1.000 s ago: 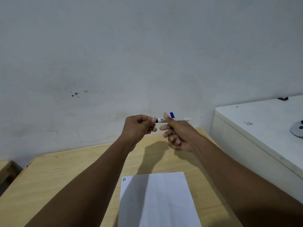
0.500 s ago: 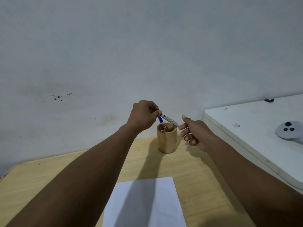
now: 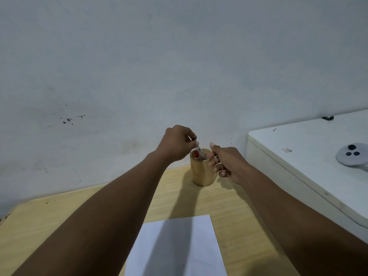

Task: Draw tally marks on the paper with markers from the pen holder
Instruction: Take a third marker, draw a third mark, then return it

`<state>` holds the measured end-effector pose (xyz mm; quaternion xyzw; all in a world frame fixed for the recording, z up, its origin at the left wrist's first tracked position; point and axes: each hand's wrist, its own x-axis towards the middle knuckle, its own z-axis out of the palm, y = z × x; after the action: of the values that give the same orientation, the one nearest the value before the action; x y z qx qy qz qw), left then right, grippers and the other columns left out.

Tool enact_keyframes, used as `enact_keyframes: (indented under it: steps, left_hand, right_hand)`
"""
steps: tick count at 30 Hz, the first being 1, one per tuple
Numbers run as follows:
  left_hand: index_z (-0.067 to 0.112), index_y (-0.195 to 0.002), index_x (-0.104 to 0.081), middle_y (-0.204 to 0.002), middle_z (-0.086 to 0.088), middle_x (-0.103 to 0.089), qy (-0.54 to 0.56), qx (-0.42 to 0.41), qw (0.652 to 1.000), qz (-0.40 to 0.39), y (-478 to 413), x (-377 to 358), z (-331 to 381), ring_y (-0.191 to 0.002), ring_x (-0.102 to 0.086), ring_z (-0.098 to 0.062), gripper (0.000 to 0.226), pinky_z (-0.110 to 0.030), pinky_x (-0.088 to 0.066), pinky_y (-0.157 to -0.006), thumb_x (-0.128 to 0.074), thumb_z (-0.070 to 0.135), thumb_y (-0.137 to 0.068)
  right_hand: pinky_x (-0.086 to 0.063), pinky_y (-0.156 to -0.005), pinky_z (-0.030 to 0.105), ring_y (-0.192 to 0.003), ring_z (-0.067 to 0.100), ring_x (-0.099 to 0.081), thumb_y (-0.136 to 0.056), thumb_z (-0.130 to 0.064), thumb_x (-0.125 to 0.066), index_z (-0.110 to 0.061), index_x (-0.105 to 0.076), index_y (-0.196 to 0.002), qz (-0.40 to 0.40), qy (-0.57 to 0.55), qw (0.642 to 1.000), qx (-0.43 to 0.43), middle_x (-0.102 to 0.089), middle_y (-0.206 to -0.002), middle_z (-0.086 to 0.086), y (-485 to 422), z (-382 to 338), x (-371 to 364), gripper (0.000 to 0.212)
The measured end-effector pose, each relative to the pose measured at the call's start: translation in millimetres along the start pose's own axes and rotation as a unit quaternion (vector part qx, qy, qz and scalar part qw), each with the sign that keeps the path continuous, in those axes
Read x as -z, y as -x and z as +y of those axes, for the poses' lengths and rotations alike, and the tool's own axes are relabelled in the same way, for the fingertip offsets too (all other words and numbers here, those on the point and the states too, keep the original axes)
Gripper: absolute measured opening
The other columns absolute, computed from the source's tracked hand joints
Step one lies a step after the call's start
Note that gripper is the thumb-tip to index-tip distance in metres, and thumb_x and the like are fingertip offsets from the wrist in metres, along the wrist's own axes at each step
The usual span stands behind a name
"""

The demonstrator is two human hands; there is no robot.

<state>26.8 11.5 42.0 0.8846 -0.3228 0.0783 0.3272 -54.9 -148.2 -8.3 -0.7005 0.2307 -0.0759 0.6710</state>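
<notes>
A round wooden pen holder (image 3: 201,172) stands on the wooden table (image 3: 239,206) near the wall. A red-capped marker (image 3: 196,154) sits inside it. My left hand (image 3: 177,143) pinches the top end of a white marker (image 3: 200,152), whose lower end is down inside the holder. My right hand (image 3: 225,162) is at the holder's right rim, thumb up and fingers loosely curled and apart, holding nothing. The white paper (image 3: 179,246) lies at the near edge, partly under my left forearm's shadow; no marks show on its visible part.
A white cabinet top (image 3: 298,148), higher than the table, runs along the right side. On it lie a grey round controller (image 3: 352,156) and a small dark object (image 3: 327,117). A grey wall stands just behind the holder.
Both hands held the marker in the air; my right hand let go. My left hand tipped it blue cap down and lowered it into the holder. My right hand moved up to the rim.
</notes>
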Motion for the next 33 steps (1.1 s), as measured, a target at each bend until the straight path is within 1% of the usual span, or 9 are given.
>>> enact_keyframes:
  steps: [4,8,12,15,19,22,25,28,33]
  left_hand:
    - [0.013,-0.114,-0.075,-0.088,-0.003,-0.074,0.008,0.028,0.999,-0.038,-1,-23,-4,-0.095,-0.067,-0.022,0.031,-0.024,-0.047,-0.074,-0.08,0.021,-0.085]
    - [0.009,-0.105,-0.079,-0.098,-0.009,-0.077,-0.001,0.033,0.999,-0.03,-1,-31,-6,-0.101,-0.067,-0.027,0.02,-0.032,-0.053,-0.081,-0.076,0.011,-0.085]
    - [0.008,-0.111,-0.077,-0.097,-0.011,-0.078,0.008,0.046,0.999,-0.001,3,-28,-8,-0.094,-0.072,-0.024,0.026,-0.029,-0.052,-0.075,-0.078,0.013,-0.086]
    - [0.011,-0.118,-0.07,-0.083,-0.002,-0.079,0.037,0.036,0.997,0.054,8,-10,-3,-0.086,-0.073,-0.018,0.034,-0.03,-0.055,-0.074,-0.079,0.019,-0.087]
    - [0.012,-0.11,-0.07,-0.074,0.001,-0.079,0.056,0.009,0.992,0.112,22,29,8,-0.077,-0.075,-0.013,0.028,-0.03,-0.058,-0.073,-0.08,0.023,-0.087]
    - [0.013,-0.102,-0.07,-0.072,0.002,-0.079,0.092,0.017,0.986,0.138,41,60,11,-0.069,-0.075,-0.006,0.02,-0.022,-0.058,-0.067,-0.079,0.023,-0.088]
    - [0.007,-0.092,-0.074,-0.07,0.0,-0.078,0.17,0.043,0.976,0.127,65,87,1,-0.059,-0.073,-0.005,0.012,-0.02,-0.057,-0.064,-0.079,0.018,-0.089]
    - [0.006,-0.082,-0.076,-0.073,-0.007,-0.08,0.246,0.07,0.962,0.101,95,103,-19,-0.06,-0.07,-0.014,0.011,-0.029,-0.059,-0.069,-0.079,0.014,-0.088]
    - [-0.002,-0.092,-0.079,-0.082,-0.011,-0.077,0.316,0.132,0.933,0.114,150,105,-58,-0.071,-0.074,-0.022,0.02,-0.029,-0.063,-0.073,-0.081,0.017,-0.087]
  right_hand:
    - [-0.033,-0.041,0.022,-0.044,0.015,-0.053,-0.101,-0.045,-0.057,-0.008,-0.07,-0.093,0.013,0.005,1.0,-0.003,-0.066,-0.066,0.007,-2,3,2,0.041]
    - [-0.031,-0.043,0.023,-0.042,0.015,-0.052,-0.101,-0.044,-0.057,-0.006,-0.068,-0.095,0.011,0.0,1.0,-0.006,-0.066,-0.067,0.009,0,6,8,0.04]
    - [-0.032,-0.043,0.024,-0.044,0.015,-0.052,-0.101,-0.045,-0.057,-0.007,-0.068,-0.095,0.008,-0.004,1.0,-0.016,-0.066,-0.069,0.008,8,5,11,0.04]
    - [-0.033,-0.042,0.023,-0.044,0.014,-0.052,-0.101,-0.046,-0.057,-0.006,-0.069,-0.097,-0.001,-0.015,1.0,-0.018,-0.066,-0.068,0.007,16,0,5,0.041]
    - [-0.034,-0.043,0.024,-0.045,0.013,-0.053,-0.099,-0.052,-0.056,-0.008,-0.071,-0.094,-0.044,-0.036,0.998,-0.029,-0.066,-0.065,0.004,35,-14,-21,0.047]
    - [-0.034,-0.041,0.022,-0.043,0.012,-0.056,-0.094,-0.066,-0.054,-0.005,-0.071,-0.098,-0.118,-0.121,0.982,-0.083,-0.07,-0.067,0.005,53,-21,-51,0.063]
    - [-0.03,-0.033,0.017,-0.038,0.01,-0.051,-0.088,-0.075,-0.053,-0.001,-0.071,-0.098,-0.156,-0.255,0.946,-0.126,-0.067,-0.063,0.007,71,-21,-88,0.077]
    - [-0.023,-0.03,0.016,-0.031,0.006,-0.039,-0.095,-0.062,-0.057,-0.007,-0.065,-0.086,-0.142,-0.348,0.918,-0.124,-0.058,-0.055,0.003,88,-18,-125,0.057]
    - [-0.025,-0.03,0.017,-0.031,0.006,-0.041,-0.103,-0.04,-0.058,-0.008,-0.061,-0.083,-0.121,-0.373,0.914,-0.101,-0.055,-0.056,0.003,106,-10,-161,0.037]
